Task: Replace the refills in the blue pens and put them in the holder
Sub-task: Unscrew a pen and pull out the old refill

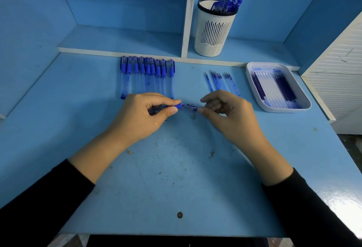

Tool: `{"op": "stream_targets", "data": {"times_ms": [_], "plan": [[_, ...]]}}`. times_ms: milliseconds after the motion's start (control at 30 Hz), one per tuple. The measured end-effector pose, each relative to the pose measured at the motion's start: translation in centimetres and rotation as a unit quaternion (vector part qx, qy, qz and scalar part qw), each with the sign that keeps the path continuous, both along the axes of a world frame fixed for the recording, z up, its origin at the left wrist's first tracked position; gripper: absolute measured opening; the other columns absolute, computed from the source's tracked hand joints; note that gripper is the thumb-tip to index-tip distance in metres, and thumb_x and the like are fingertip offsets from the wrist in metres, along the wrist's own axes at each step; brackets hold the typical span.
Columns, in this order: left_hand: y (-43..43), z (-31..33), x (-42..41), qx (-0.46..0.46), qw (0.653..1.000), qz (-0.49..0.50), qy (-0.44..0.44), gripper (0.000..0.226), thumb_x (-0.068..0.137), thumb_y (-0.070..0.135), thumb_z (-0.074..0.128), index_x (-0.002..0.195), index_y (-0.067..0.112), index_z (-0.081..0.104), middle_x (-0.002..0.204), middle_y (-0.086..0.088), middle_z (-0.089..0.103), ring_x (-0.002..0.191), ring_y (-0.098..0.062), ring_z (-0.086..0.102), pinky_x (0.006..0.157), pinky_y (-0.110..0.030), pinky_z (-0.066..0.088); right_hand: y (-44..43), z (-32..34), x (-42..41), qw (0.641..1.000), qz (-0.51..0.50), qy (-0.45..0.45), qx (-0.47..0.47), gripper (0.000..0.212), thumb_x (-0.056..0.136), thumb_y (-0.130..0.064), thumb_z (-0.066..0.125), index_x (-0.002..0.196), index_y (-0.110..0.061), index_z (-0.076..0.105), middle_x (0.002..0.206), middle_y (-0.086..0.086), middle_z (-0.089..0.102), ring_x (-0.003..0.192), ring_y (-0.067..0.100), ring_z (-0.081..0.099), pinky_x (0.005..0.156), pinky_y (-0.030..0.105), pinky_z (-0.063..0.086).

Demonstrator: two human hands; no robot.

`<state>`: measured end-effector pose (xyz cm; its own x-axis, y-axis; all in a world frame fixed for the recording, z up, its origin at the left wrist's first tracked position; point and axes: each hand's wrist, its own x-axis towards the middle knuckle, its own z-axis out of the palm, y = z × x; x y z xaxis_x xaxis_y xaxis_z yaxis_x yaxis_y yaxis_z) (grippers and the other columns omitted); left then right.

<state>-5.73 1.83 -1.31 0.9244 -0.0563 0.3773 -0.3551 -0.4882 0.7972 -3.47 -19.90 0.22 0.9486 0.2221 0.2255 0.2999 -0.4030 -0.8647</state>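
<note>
**Pen held between both hands at mid-counter**

The left hand point(137, 113) has its grip pinching a blue pen point(181, 106). Thumb and curled fingers close round the dark-blue rubber sleeve, and the barrel is mostly hidden under the palm. The pen lies roughly level, with its thin front end pointing right.

The right hand point(231, 115) meets that end with fingers curled and thumb and forefinger tips close together. Whether this grip pinches a part cannot be told. A small grey object point(193, 116) lies on the counter point(176, 178) just below the gap; it is too small to identify.

Beyond the left hand, a row of pens point(147, 76) lies side by side, caps toward the shelf edge, with the near ends covered by the knuckles. Loose refills point(221, 82) lie behind the right hand, their lower ends hidden. A white tray point(305, 105) of refills sits near the counter's right edge.

The holder point(213, 31) stands on the back shelf beside a white divider, with blue pens leaning in it. There is open counter in front of the hands. Both sleeves are cut off by the frame.
</note>
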Motion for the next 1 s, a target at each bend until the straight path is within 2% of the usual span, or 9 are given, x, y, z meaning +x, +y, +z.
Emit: {"op": "stream_targets", "data": {"times_ms": [167,333,400,467,533,633,767,900,1000], "plan": [[-0.2,0.0,-0.1,0.014,1.000,-0.012,-0.015,0.021,0.084,0.015,0.075,0.102,0.024,0.076,0.096,0.013,0.073,0.087,-0.005,0.069,0.081,-0.022,0.056,1.2,-0.1,-0.4,0.998,0.049,-0.008,0.029,0.015,0.082,-0.009,0.075,0.097,-0.011,0.071,0.083,0.002,0.070,0.076,0.013,0.067,0.078,0.022,0.053],[-0.3,0.0,0.0,0.000,1.000,-0.014,-0.028,0.020,0.083,0.017,0.075,0.102,0.026,0.074,0.094,0.015,0.072,0.080,-0.001,0.067,0.076,-0.014,0.051,1.0,0.2,-0.1,0.999,0.022,-0.009,0.026,0.006,0.084,-0.008,0.073,0.085,-0.013,0.070,0.069,-0.012,0.066,0.065,0.004,0.062,0.067,0.012,0.045],[-0.2,0.1,0.1,-0.018,0.999,0.001,-0.034,0.022,0.083,0.015,0.075,0.102,0.026,0.073,0.093,0.013,0.073,0.075,0.000,0.065,0.072,-0.012,0.049,0.3,0.5,0.2,0.997,-0.002,0.005,0.077,0.007,0.085,-0.006,0.071,0.085,-0.013,0.068,0.071,-0.006,0.068,0.067,0.012,0.065,0.070,0.023,0.051],[-0.2,0.0,0.2,-0.030,0.999,0.015,-0.041,0.022,0.084,0.014,0.075,0.103,0.025,0.073,0.093,0.010,0.074,0.073,-0.004,0.065,0.070,-0.017,0.052,-0.1,0.9,0.4,0.987,-0.019,0.010,0.160,0.007,0.088,-0.001,0.066,0.090,-0.008,0.065,0.076,0.009,0.071,0.072,0.021,0.068,0.075,0.034,0.056],[-0.4,-0.1,0.2,-0.039,0.998,0.024,-0.047,0.022,0.085,0.014,0.075,0.105,0.022,0.073,0.095,0.011,0.074,0.076,-0.009,0.068,0.073,-0.026,0.056,-0.3,1.3,0.4,0.971,-0.042,-0.001,0.234,0.011,0.091,0.003,0.061,0.096,-0.006,0.063,0.079,0.015,0.069,0.075,0.020,0.069,0.077,0.032,0.055],[-1.4,-0.4,0.5,-0.062,0.995,0.039,-0.063,0.021,0.085,0.014,0.075,0.105,0.019,0.074,0.098,0.014,0.073,0.080,-0.017,0.070,0.075,-0.034,0.057,0.2,1.8,0.2,0.954,-0.083,-0.058,0.281,0.018,0.092,0.005,0.057,0.104,-0.005,0.063,0.080,0.009,0.065,0.078,0.016,0.065,0.078,0.025,0.050],[-3.0,-0.4,0.5,-0.093,0.991,0.046,-0.080,0.021,0.086,0.012,0.074,0.107,0.017,0.074,0.098,0.010,0.074,0.079,-0.019,0.070,0.074,-0.033,0.057,1.6,1.9,-0.3,0.936,-0.129,-0.094,0.314,0.018,0.087,0.005,0.064,0.099,-0.007,0.069,0.091,0.008,0.068,0.083,0.010,0.062,0.079,0.020,0.048],[-3.9,-0.4,0.3,-0.096,0.990,0.037,-0.100,0.025,0.087,0.015,0.072,0.111,0.022,0.071,0.097,0.008,0.074,0.077,-0.025,0.068,0.072,-0.032,0.056,1.9,2.2,-0.2,0.911,-0.163,-0.042,0.376,0.018,0.086,0.002,0.067,0.097,-0.010,0.073,0.091,0.006,0.072,0.087,0.012,0.066,0.083,0.021,0.050],[-3.7,-0.5,0.5,-0.072,0.991,0.034,-0.107,0.028,0.088,0.010,0.071,0.114,0.019,0.070,0.099,0.012,0.072,0.080,-0.023,0.068,0.075,-0.026,0.056,1.3,2.7,0.6,0.882,-0.178,-0.001,0.437,0.018,0.086,0.001,0.068,0.099,-0.011,0.073,0.089,0.001,0.075,0.085,0.011,0.068,0.083,0.021,0.051]]}}
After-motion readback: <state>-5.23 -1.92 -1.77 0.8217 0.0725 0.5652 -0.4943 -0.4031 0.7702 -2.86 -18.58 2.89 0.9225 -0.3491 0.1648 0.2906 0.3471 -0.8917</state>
